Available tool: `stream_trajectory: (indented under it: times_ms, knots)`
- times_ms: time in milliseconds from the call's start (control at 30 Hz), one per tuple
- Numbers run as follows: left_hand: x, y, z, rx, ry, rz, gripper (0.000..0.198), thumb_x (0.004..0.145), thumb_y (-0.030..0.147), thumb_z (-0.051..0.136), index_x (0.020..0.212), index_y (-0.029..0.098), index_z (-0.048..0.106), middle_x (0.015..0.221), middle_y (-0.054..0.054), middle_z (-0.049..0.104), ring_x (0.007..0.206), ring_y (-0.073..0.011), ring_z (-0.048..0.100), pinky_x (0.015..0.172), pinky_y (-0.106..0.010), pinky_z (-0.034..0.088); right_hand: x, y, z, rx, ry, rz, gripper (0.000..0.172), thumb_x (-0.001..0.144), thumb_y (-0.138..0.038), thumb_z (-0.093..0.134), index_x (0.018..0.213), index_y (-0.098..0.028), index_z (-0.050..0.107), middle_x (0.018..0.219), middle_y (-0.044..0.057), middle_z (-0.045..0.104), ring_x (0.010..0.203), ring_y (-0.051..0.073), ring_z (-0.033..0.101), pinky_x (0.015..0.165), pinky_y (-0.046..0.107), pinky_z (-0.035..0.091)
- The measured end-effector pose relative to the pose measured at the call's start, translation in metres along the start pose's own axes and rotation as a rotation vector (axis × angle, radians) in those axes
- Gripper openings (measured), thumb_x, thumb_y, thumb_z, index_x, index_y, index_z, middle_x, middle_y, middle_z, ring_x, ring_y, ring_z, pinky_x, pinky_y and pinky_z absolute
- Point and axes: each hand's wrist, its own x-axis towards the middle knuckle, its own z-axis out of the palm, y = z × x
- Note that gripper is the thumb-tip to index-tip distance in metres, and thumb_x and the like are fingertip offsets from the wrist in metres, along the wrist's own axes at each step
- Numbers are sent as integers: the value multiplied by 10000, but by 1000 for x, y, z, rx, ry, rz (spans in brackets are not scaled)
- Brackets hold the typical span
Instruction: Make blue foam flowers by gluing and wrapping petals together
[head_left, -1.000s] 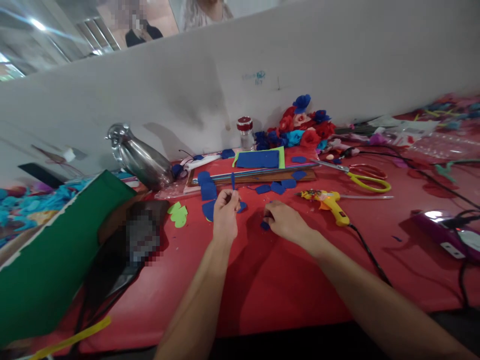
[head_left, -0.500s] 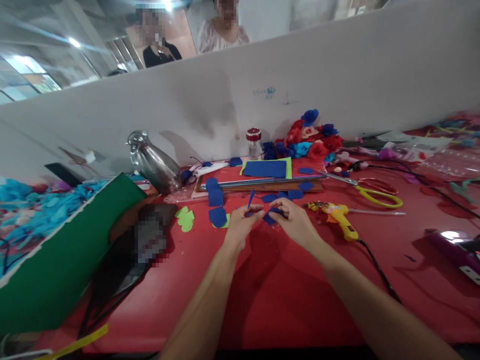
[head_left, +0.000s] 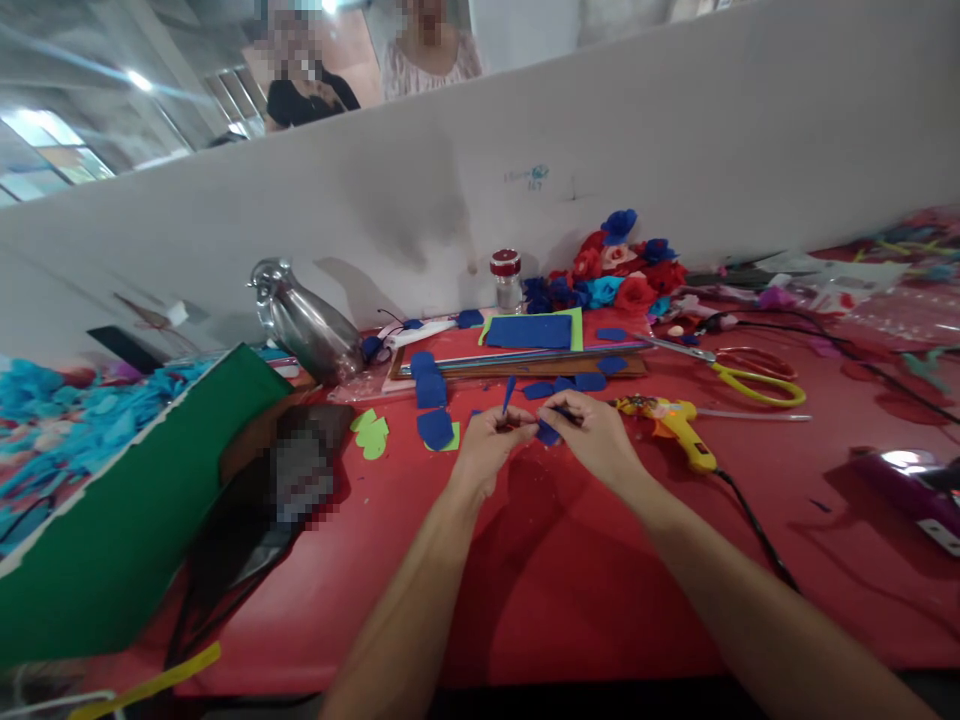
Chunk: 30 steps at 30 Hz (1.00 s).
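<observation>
The left forearm [head_left: 416, 575] and right forearm [head_left: 716, 555] reach forward, bare, slanting toward each other. The left grip [head_left: 484, 446] is pinched, thumb and fingers drawn together and pointing right. The right grip [head_left: 592, 430] bends its fingers inward, just beside the left one.

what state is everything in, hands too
left hand: pinching the blue strip
blue strip: slim, sticking up
right hand: fingers closed on the blue piece
glue gun: lying down, on or off unclear
scissors: lying down, how far open unclear
jar: upright, lid on
blue sheet: flat on a green sheet
flowers: heaped by the wall
</observation>
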Motion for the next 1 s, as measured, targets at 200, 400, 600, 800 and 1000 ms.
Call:
stream_trajectory:
  times_ms: [200,400,600,800,1000]
  knots:
    - [18,-1,-31,146,323,110,22,616,155,667,611,176,662,619,13,621,620,-113,519,700,-255,403,0,1,-4,-311,-96,-19,204,812,-366,554,733,-220,674,672,2,681,613,159,589,585,252,403]
    - [37,-18,-55,418,444,95,83,605,123,679,582,202,668,629,-12,648,652,-167,563,705,-278,382,2,15,1,-517,-149,10,367,835,-185,488,1186,-189,595,932,89,706,791,205,647,711,300,456]
    - [41,-28,-53,689,452,79,209,522,89,760,588,203,599,667,-13,612,704,-180,560,724,-275,364,-1,8,-1,-676,-57,-4,351,846,-212,492,1183,-201,590,1103,116,654,844,219,644,667,290,441]
    - [37,-26,-49,771,354,18,221,567,67,712,546,204,540,546,21,513,597,-151,497,645,-267,352,-5,-1,1,-684,-230,-23,217,873,-226,474,913,-237,687,896,47,732,755,188,649,593,252,372]
    - [36,-20,-44,777,347,23,180,616,116,675,572,189,516,596,31,525,635,-121,497,660,-252,373,-7,0,5,-665,-219,-43,210,858,-219,482,872,-237,691,881,43,736,747,190,650,595,257,374]
